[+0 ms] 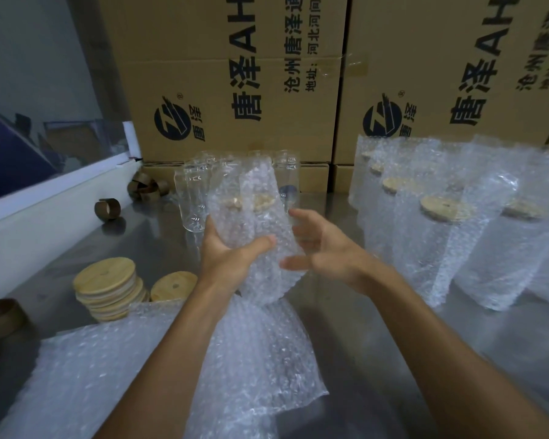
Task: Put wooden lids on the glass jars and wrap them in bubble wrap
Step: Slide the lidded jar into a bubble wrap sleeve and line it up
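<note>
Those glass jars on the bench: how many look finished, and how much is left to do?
Done: a group of wrapped jars with wooden lids stands at the right. In hand: the left hand holds a lidded jar in bubble wrap, and the right hand is open beside it. Left: a few bare jars stand behind, with spare lids and more bubble wrap in front.

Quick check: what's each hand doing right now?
Left hand: grips the bubble-wrapped jar, thumb curled across its front.
Right hand: open, fingers straight, beside the wrap.

Head-worn view, facing down, close over table [346, 327]
</note>
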`<action>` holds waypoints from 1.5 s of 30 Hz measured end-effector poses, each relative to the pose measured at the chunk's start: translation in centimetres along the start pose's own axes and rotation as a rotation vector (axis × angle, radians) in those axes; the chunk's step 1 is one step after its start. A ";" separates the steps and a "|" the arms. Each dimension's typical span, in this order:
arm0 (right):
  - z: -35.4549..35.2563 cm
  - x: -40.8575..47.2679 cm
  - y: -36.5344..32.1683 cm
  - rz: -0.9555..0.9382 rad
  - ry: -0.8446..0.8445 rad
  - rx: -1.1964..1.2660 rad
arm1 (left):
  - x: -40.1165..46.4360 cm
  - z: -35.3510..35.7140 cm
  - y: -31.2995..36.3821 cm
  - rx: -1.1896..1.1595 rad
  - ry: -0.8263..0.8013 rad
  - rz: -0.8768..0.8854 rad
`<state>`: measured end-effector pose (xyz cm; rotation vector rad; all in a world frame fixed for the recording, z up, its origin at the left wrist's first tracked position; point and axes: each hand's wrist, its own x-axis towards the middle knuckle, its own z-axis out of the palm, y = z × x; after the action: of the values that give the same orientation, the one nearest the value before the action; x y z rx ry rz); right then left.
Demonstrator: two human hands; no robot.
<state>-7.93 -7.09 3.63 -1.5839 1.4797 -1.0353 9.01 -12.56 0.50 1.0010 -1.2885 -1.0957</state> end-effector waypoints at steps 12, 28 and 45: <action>-1.2 0.0 -0.2 -0.156 -0.009 0.081 | -0.7 0.1 1.0 -0.158 -0.260 0.111; -1.5 0.4 -0.7 -0.117 0.202 0.334 | -0.3 0.6 1.4 -0.141 -0.161 0.031; 0.9 0.8 -1.0 -0.212 0.353 0.155 | -0.9 1.0 2.9 -0.054 -0.268 0.132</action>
<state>-6.68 -7.79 4.22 -1.5250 1.4324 -1.5785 8.18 -11.01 3.14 0.7348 -1.5083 -1.1842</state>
